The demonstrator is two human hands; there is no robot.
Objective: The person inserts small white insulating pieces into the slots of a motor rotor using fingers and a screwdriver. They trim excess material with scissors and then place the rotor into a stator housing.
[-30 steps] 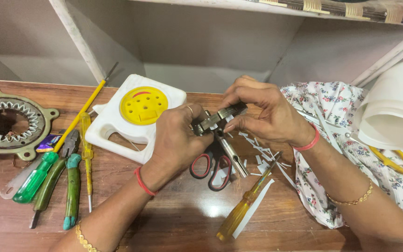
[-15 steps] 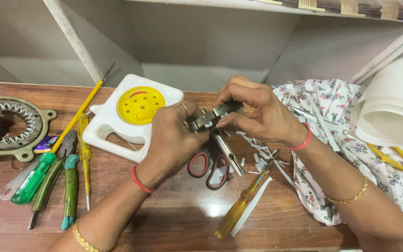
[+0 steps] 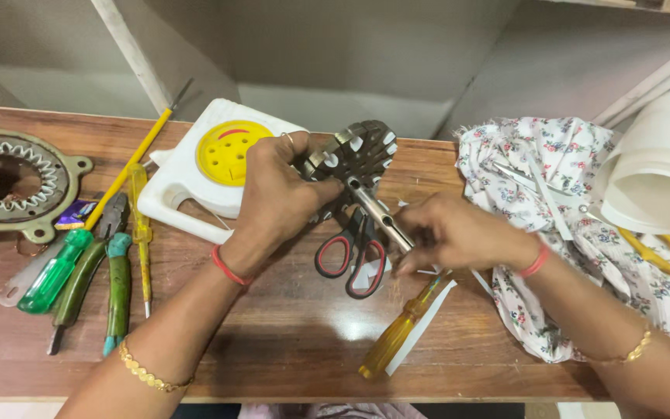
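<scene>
My left hand point(image 3: 277, 198) grips a dark slotted metal rotor point(image 3: 358, 151) and holds it tilted above the wooden table. The rotor's steel shaft point(image 3: 381, 217) points down toward my right hand point(image 3: 459, 233). That hand rests low on the table with curled fingers, its fingertips on small white paper strips point(image 3: 430, 271) beside the shaft's end. Whether it pinches a strip is not visible. Red-handled scissors point(image 3: 350, 260) lie under the shaft. A yellow-handled screwdriver point(image 3: 397, 334) lies on a long white strip point(image 3: 428, 318) nearer to me.
A white plastic case point(image 3: 187, 194) with a yellow disc point(image 3: 230, 151) sits behind my left hand. At the left lie a round metal stator point(image 3: 9, 182), a green screwdriver point(image 3: 55, 271), pliers point(image 3: 117, 287) and a thin yellow screwdriver point(image 3: 142, 225). A floral cloth point(image 3: 552, 186) and a white tub point(image 3: 661, 171) are at the right.
My right hand has let go of the rotor and dropped to the table by the paper strips. My left hand now holds the rotor alone, turned so its slotted face shows.
</scene>
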